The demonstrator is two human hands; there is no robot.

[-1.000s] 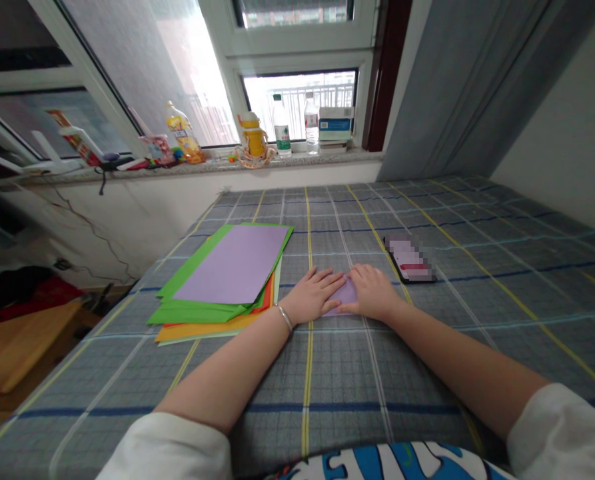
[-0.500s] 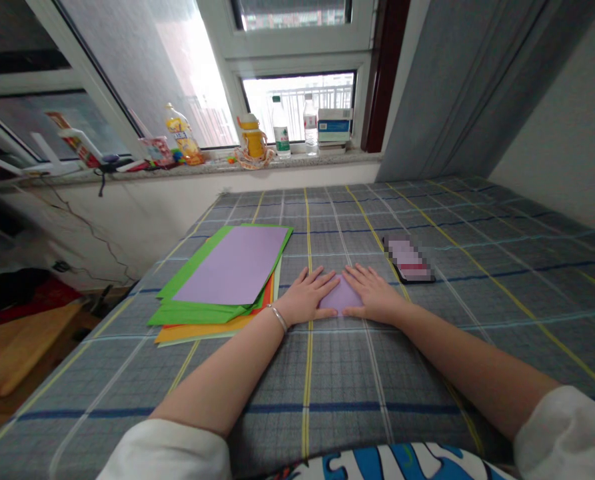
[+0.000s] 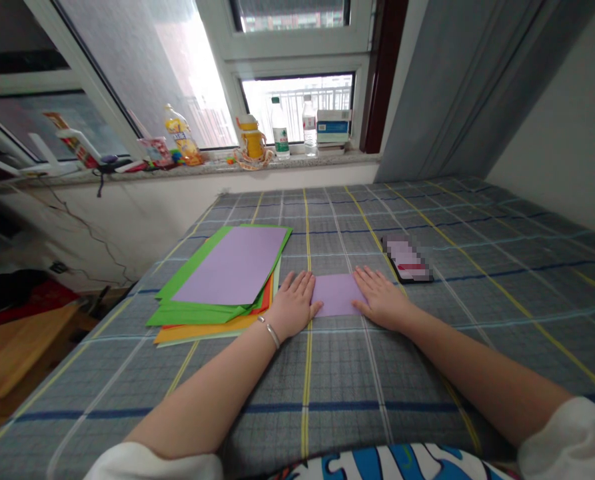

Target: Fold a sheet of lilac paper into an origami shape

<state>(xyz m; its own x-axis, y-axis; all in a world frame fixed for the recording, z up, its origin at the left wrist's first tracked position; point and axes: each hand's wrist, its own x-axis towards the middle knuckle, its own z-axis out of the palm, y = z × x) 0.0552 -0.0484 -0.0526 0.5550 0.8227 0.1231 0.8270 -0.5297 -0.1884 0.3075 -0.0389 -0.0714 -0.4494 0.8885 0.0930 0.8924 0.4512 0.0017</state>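
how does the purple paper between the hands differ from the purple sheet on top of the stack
The purple paper looks much smaller than the purple sheet. The paper lies on the checked cloth, while the sheet tops a stack of coloured paper. The left hand and right hand rest at opposite ends of the paper; neither touches the sheet. Both are light purple.

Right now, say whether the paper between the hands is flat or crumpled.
Flat: the small purple paper shows a smooth face, straight edges.
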